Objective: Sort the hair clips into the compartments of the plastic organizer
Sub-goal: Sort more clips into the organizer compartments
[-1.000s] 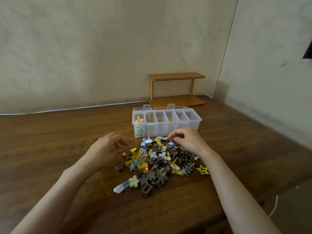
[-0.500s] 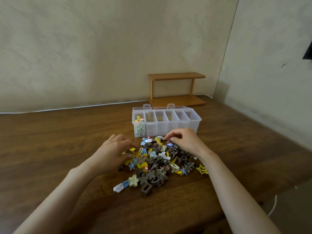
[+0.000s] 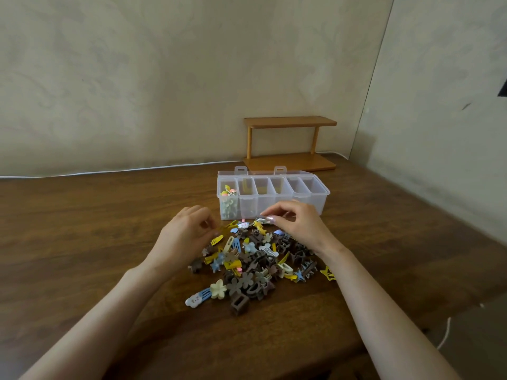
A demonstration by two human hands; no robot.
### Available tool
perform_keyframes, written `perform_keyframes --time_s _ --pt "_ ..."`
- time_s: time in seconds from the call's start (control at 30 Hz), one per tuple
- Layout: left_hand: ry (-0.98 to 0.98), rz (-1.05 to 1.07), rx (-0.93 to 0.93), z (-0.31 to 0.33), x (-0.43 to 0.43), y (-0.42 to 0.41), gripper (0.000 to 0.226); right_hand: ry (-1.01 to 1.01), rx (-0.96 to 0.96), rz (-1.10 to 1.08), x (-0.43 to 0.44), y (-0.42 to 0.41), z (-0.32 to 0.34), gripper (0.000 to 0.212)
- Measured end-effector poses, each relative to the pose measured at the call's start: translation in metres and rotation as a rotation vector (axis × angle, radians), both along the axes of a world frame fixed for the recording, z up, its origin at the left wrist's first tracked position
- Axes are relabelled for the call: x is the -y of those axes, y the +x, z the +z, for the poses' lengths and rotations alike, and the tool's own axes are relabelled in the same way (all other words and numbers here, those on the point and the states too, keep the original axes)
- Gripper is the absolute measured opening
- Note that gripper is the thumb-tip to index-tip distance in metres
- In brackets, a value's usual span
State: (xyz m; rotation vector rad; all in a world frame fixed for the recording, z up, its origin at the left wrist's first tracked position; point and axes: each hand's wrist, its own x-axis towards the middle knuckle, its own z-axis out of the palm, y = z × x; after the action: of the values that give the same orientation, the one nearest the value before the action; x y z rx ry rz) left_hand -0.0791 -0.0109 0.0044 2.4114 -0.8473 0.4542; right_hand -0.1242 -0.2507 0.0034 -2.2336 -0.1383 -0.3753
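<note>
Between right hand [image 3: 299, 227] fingertips, silver clip [image 3: 265, 220]

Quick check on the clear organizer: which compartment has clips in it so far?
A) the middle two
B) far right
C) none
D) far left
D: the far-left compartment of the organizer holds a small heap of pastel clips, and no clips show in the other compartments.
</note>
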Motion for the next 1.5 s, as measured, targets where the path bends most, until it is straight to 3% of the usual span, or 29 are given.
perform_keyframes --time_s 0.27,0.67,0.83,1.0,1.2,1.5 --pt "-0.262 -0.110 -0.037 -0.003 0.013 -0.011 0.007 0.070 -0.001 0.193 -0.016 -0.007 0.004 0.021" --pt "-0.259 -0.179 -0.012 -0.012 0.019 -0.006 0.008 0.159 0.099 0.198 -0.018 -0.003 0.001 0.015" --pt "-0.236 0.064 0.035 -0.014 0.009 0.008 0.011 0.252 0.198 0.034 -0.011 -0.001 0.001 0.012" --pt "-0.034 0.206 -0.178 -0.023 -0.006 0.025 0.020 0.245 0.282 -0.119 -0.007 0.003 -0.001 0.011" --pt "0.037 0.164 -0.258 -0.026 -0.006 0.026 0.029 0.120 0.325 -0.193 -0.010 0.007 -0.005 0.011" --pt "0.005 0.149 -0.242 -0.026 -0.004 0.020 0.017 -0.398 0.310 -0.285 -0.030 0.056 0.033 0.014"
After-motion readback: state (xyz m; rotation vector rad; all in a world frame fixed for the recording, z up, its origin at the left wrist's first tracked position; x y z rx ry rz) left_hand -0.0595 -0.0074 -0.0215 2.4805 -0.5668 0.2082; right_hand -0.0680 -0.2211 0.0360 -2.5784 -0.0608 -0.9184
